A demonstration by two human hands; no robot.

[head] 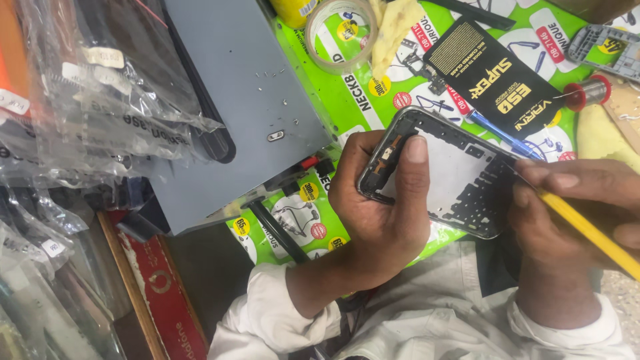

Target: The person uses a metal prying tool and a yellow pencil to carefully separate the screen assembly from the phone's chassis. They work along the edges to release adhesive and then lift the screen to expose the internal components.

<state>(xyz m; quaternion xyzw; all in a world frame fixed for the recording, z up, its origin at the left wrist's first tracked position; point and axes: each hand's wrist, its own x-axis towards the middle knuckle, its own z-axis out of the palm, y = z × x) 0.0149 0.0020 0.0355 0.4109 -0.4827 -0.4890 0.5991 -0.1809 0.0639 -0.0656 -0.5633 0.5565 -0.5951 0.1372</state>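
My left hand (383, 213) grips an opened phone frame (453, 173), a silver-edged rectangle with a pale inner plate and dark cut-outs. Its thumb lies across the frame's upper left corner. My right hand (567, 207) holds a yellow-handled tool (587, 230) like a pen, with the fingertips at the frame's right edge. The tool's tip is hidden behind the fingers. Both wrists wear white sleeves.
A green printed mat (353, 100) covers the bench. On it lie a black flat package (497, 83), a blue tool (507, 137), a tape roll (341, 33), a yellow cloth (393, 27) and a red solder spool (587, 92). A grey box (233, 100) with tiny screws stands left, beside bagged parts (87, 100).
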